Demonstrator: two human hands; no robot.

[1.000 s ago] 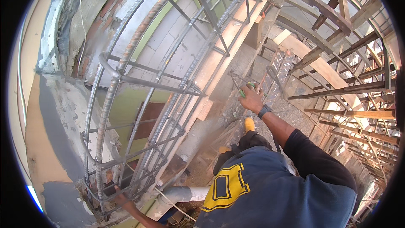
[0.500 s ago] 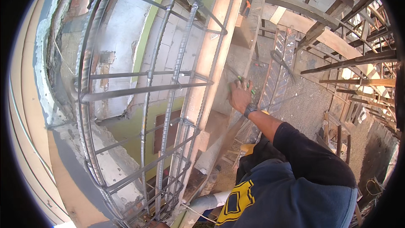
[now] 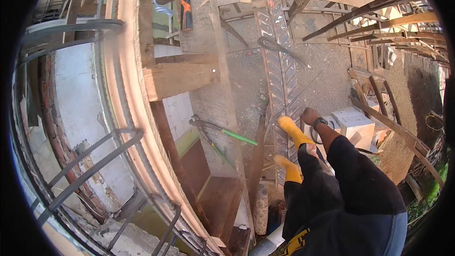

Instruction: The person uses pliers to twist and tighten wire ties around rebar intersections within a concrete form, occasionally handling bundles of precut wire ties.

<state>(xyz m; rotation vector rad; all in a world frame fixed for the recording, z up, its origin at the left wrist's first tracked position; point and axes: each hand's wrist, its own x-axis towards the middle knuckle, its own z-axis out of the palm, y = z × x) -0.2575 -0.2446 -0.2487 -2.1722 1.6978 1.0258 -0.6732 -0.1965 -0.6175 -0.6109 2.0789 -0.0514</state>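
My right hand, with a dark watch on its wrist, hangs above the ground just beyond my yellow boots. Its fingers are curled in, and whatever they may hold is hidden. Away to its left, a bolt cutter with green grips lies with its handles spread beside a long timber; no hand touches it. My left hand is out of the picture.
A steel rebar cage and pale formwork board run along the left. A tool with an orange and black handle lies at the far left. White boxes stand right of my hand. Dark timbers cross the far right.
My right hand has let go of the bolt cutter's green grips and drawn back to the right, near my boots. The view has swung right, showing the boots and boxes.
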